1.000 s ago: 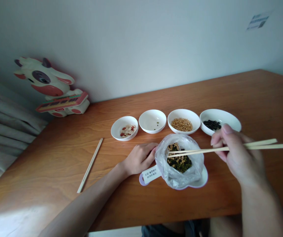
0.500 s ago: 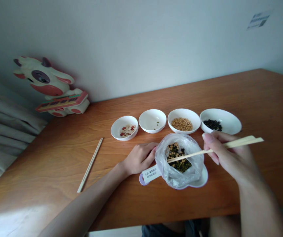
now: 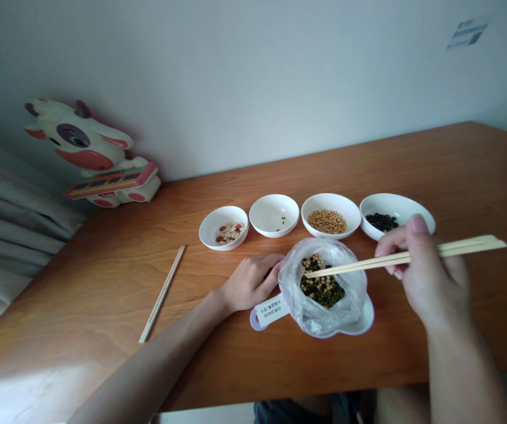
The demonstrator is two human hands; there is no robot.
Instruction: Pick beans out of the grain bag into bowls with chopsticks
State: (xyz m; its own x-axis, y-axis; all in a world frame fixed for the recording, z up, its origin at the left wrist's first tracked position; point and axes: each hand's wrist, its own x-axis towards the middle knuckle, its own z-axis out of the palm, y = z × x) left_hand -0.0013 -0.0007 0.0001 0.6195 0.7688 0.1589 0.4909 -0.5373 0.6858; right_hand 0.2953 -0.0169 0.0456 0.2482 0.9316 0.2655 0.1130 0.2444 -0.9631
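My right hand (image 3: 434,271) grips a pair of wooden chopsticks (image 3: 368,264). Their tips are inside a clear plastic bag (image 3: 354,294), at the mixed beans (image 3: 324,288) of green, black and tan. That bag lines a pale dish with a purple rim and a labelled handle (image 3: 272,310). My left hand (image 3: 251,282) is closed at the bag's left edge, fingertips partly hidden behind the plastic. Just behind stand white bowls: one with black beans (image 3: 381,222), one with yellow soybeans (image 3: 327,222), and one with a few green beans (image 3: 279,230).
Farther left, another white bowl (image 3: 209,231) holds red-and-white pieces. A second pair of chopsticks (image 3: 162,294) lies on the wooden table (image 3: 218,377). At the back left, a toy cow with a keyboard (image 3: 112,182) stands against the wall.
My right hand has moved right and slightly up, tilting the chopsticks flatter. Their tips have shifted a little up and right among the beans. My left hand stays in place.
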